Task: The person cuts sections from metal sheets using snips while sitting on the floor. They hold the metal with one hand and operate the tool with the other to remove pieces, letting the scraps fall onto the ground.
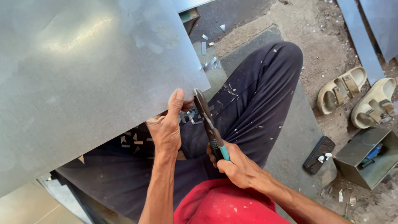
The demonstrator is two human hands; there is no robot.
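A: Gripping item one: the left hand [166, 128] is pinching the lower edge of a large grey metal sheet [83, 83], thumb lying on top, fingers hidden underneath.

B: And the right hand [236, 166]?

A: It is closing around the teal handles of the tin snips [209, 124]. The blades are pointing up and away from that hand, meeting the sheet's edge just beside the left thumb. I cannot tell how far the blades are parted.

B: What is lying around them?

A: Small metal offcuts [132, 143] are resting on the dark trousers [253, 99], under and just left of the left hand. Far right of the right hand, a black phone [318, 154] is lying on the ground, touching nothing else listed; an open metal box [367, 159] is sitting just beyond it, and a pair of tan sandals [358, 97] is lying above those.
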